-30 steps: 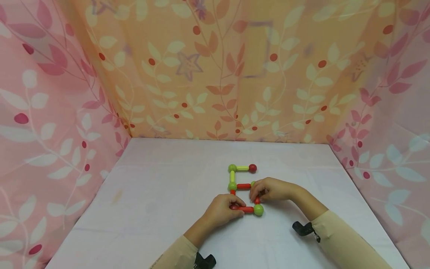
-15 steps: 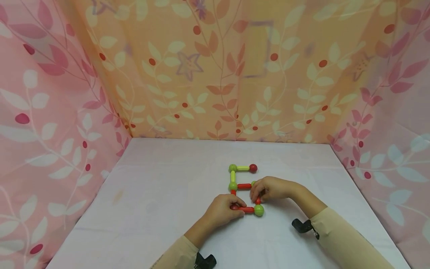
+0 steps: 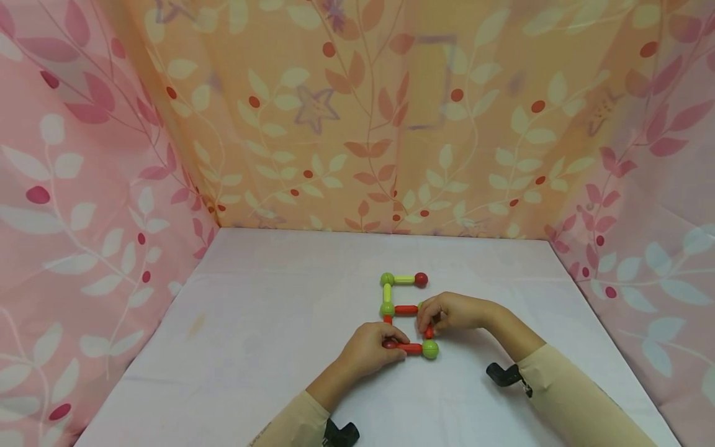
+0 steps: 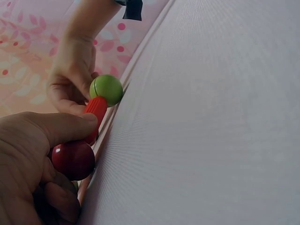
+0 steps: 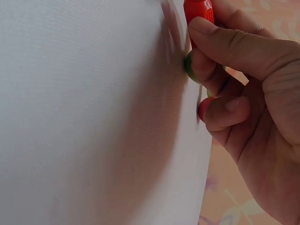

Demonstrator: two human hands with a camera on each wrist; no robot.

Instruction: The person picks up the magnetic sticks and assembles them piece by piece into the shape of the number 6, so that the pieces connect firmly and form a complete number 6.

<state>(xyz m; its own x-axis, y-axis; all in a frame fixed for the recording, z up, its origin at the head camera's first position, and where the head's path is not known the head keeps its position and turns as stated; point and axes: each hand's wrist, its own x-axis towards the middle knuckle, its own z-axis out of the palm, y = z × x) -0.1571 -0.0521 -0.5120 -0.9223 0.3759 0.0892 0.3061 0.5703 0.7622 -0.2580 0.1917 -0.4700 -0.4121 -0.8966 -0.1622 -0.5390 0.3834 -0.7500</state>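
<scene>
A flat figure of balls and rods lies on the white table. Its top has a green ball [image 3: 387, 279], a yellow-green rod [image 3: 404, 280] and a red ball [image 3: 421, 279]. Below, red rods and green balls form a square. My left hand [image 3: 368, 351] pinches the bottom red rod [image 4: 96, 111] beside a dark red ball [image 4: 73, 160], thumb on the rod. My right hand [image 3: 454, 312] pinches the square's right-side red rod [image 5: 199, 10] between thumb and fingers. That rod meets the lower-right green ball [image 3: 430, 349]. My right fingers partly hide another green ball above it.
The white table [image 3: 251, 298] extends around the figure. Pink leaf-patterned cloth [image 3: 89, 186] hangs at the sides, and orange patterned cloth [image 3: 357, 124] at the back. Black devices sit at both sleeve cuffs.
</scene>
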